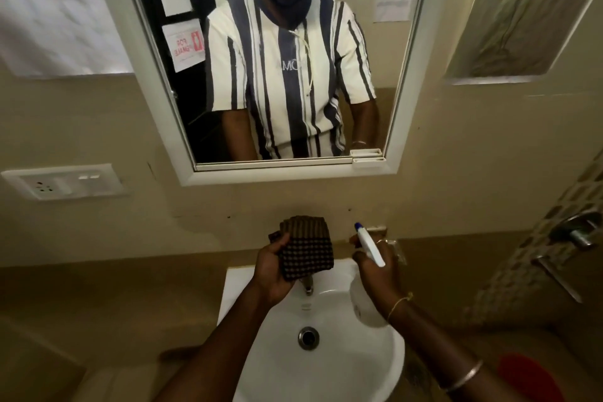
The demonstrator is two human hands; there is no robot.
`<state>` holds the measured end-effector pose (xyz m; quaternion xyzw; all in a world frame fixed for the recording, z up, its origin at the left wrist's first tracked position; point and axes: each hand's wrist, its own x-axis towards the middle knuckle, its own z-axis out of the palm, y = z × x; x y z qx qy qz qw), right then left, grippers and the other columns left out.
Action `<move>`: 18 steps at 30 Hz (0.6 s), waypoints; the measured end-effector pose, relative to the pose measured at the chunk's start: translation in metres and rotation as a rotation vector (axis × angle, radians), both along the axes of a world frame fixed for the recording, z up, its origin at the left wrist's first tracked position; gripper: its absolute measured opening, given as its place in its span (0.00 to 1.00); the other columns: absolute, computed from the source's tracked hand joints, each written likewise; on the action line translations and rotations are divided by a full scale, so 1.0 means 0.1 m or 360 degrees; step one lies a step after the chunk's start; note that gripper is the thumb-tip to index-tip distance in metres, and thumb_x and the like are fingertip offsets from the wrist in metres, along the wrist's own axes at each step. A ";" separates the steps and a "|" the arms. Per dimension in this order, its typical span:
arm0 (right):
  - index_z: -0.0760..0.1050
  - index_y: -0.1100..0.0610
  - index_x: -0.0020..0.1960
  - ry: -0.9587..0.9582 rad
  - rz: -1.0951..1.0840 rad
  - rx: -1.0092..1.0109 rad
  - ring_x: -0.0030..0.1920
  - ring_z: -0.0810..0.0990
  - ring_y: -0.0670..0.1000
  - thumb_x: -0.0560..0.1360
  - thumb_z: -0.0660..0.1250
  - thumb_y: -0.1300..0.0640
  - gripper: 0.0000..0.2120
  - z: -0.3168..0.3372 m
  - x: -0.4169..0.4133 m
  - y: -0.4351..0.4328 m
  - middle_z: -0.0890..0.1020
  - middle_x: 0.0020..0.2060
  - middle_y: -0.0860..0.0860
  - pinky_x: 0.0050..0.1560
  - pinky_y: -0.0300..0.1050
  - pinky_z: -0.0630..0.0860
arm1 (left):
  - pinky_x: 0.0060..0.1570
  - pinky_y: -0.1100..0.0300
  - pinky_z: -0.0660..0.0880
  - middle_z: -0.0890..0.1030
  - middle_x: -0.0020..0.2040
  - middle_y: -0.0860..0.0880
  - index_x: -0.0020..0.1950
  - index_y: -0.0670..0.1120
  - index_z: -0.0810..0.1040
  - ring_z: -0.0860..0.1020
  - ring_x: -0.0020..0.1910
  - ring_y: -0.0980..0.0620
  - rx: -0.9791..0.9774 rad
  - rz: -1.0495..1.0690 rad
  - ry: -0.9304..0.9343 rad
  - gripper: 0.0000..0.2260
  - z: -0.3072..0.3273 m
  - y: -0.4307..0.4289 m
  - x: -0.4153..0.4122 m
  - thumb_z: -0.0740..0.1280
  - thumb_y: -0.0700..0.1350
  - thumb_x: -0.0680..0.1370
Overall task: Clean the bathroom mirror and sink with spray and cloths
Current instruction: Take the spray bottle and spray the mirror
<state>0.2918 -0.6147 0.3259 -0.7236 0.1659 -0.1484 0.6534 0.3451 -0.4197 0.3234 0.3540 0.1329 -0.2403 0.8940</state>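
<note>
A white-framed mirror (396,127) hangs on the beige wall above a white sink (342,365) with a metal drain and a small tap (307,285). My left hand (272,274) grips a folded dark checked cloth (305,246) over the back of the sink. My right hand (378,266) holds a white spray bottle (367,300) by its neck; the blue-tipped nozzle points up and left toward the wall. The bottle's body hangs over the sink's right side.
A white socket and switch plate (65,181) sits on the wall at left. At right are a tiled wall with metal tap fittings (577,228), a wall niche (518,13), and a red object (527,375) low down. Papers are stuck on the wall at upper left.
</note>
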 end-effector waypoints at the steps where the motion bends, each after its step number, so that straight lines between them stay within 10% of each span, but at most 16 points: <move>1: 0.81 0.50 0.52 0.0034 0.0018 0.0037 0.45 0.81 0.50 0.76 0.67 0.69 0.15 -0.05 -0.09 0.11 0.83 0.46 0.50 0.42 0.38 0.75 | 0.59 0.44 0.76 0.82 0.63 0.35 0.66 0.36 0.77 0.83 0.57 0.38 0.0013 -0.0016 -0.0005 0.19 -0.01 0.02 -0.01 0.56 0.48 0.85; 7: 0.81 0.52 0.55 0.0084 0.0223 -0.0001 0.48 0.81 0.52 0.73 0.66 0.74 0.20 -0.25 -0.45 0.67 0.83 0.47 0.51 0.44 0.35 0.76 | 0.69 0.40 0.71 0.78 0.68 0.35 0.71 0.37 0.74 0.76 0.68 0.35 0.0065 -0.0012 -0.0011 0.22 -0.14 0.14 -0.01 0.56 0.50 0.84; 18: 0.81 0.44 0.50 0.0091 0.0145 0.0058 0.49 0.82 0.51 0.74 0.68 0.71 0.22 -0.24 -0.51 1.06 0.83 0.45 0.50 0.52 0.49 0.80 | 0.61 0.44 0.75 0.82 0.62 0.37 0.63 0.39 0.81 0.81 0.59 0.38 0.0086 0.0023 -0.0064 0.19 -0.14 0.31 -0.08 0.57 0.49 0.84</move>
